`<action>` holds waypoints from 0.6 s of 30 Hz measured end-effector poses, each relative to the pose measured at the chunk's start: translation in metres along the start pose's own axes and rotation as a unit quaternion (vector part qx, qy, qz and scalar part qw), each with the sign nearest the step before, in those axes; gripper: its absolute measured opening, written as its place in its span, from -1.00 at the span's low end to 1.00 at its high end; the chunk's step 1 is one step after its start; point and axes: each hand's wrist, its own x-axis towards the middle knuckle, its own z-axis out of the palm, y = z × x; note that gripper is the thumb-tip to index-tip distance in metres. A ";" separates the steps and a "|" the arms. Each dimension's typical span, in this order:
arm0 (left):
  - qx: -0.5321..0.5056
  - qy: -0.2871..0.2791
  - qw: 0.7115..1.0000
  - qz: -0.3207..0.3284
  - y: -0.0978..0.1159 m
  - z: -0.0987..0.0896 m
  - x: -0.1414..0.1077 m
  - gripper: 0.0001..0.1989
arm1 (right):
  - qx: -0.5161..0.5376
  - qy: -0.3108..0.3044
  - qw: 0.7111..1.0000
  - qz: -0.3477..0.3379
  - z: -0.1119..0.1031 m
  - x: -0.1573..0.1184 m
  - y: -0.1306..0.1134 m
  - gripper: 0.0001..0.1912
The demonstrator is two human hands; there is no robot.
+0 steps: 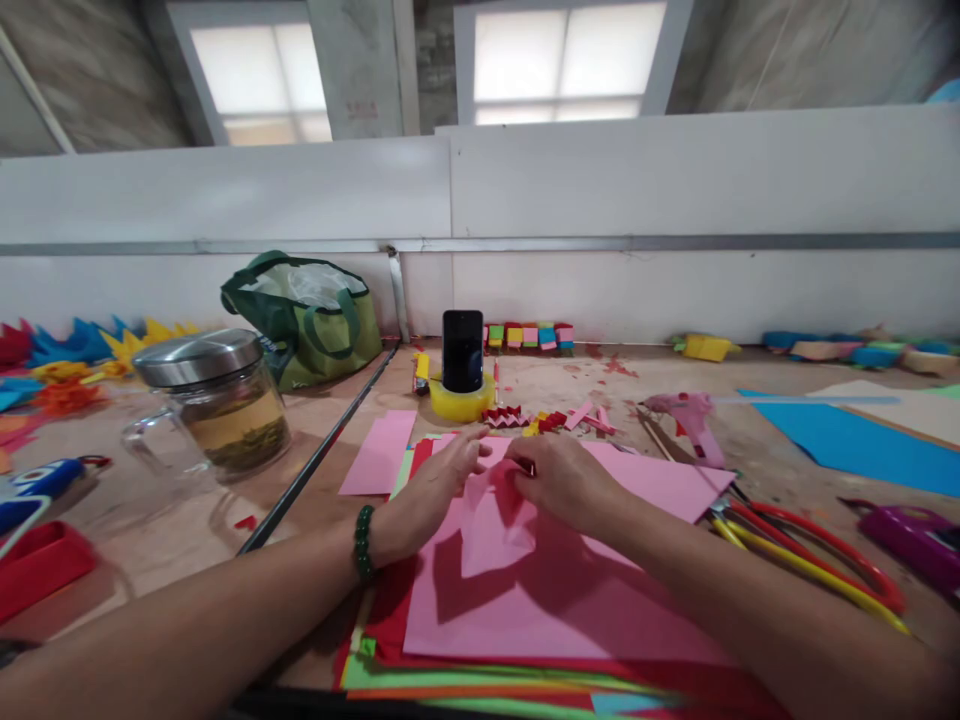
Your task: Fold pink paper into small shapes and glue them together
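A small folded piece of pink paper (491, 530) stands over a larger pink sheet (465, 625). My right hand (562, 480) is closed, pinching the folded piece at its upper right edge, where a darker pink inner fold shows. On the other side, my left hand (439, 490) lies beside the piece with its fingers stretched out; whether its thumb touches the paper I cannot tell. Under the pink sheet is a stack of red, green and orange sheets (450, 680). A pair of scissors (817, 560) with red and yellow handles lies by my right forearm.
A phone (463, 350) stands in a yellow tape roll (461, 402). Nearby lie zigzag red strips (504, 416). A glass tea mug (232, 420) and a green bag (322, 320) are at left. A pink glue gun (694, 420) and blue paper (862, 440) lie right.
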 end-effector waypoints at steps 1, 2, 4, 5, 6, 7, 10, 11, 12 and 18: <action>0.087 0.029 0.995 0.047 0.002 -0.002 -0.001 -0.50 | -0.024 -0.019 1.000 0.004 -0.001 0.000 0.000 -0.82; 0.168 0.044 0.980 0.095 0.004 -0.004 -0.003 -0.53 | -0.038 -0.035 0.999 0.005 -0.002 -0.001 0.000 -0.82; 0.301 0.029 0.938 0.167 0.009 -0.006 -0.007 -0.56 | -0.040 -0.053 0.998 0.005 -0.002 -0.002 -0.002 -0.83; 0.354 0.006 0.917 0.184 0.011 -0.005 -0.010 -0.57 | -0.035 -0.057 0.998 0.005 -0.002 -0.003 -0.004 -0.84; 0.397 -0.020 0.898 0.188 0.012 -0.004 -0.012 -0.58 | -0.032 -0.063 0.997 0.004 -0.001 -0.004 -0.005 -0.86; 0.431 -0.045 0.882 0.185 0.013 -0.002 -0.013 -0.59 | -0.031 -0.069 0.997 0.003 -0.001 -0.005 -0.006 -0.87; 0.484 -0.103 0.852 0.171 0.014 0.002 -0.016 -0.55 | -0.036 -0.079 0.996 0.002 0.000 -0.005 -0.009 -0.85; 0.488 -0.114 0.849 0.169 0.013 0.003 -0.016 -0.53 | -0.039 -0.080 0.996 0.005 0.000 -0.005 -0.010 -0.84; 0.487 -0.120 0.848 0.170 0.012 0.003 -0.016 -0.53 | -0.041 -0.078 0.996 0.009 -0.001 -0.005 -0.010 -0.84; 0.477 -0.094 0.851 0.199 0.011 0.007 -0.019 -0.62 | -0.032 -0.077 0.996 0.028 0.000 -0.003 -0.009 -0.86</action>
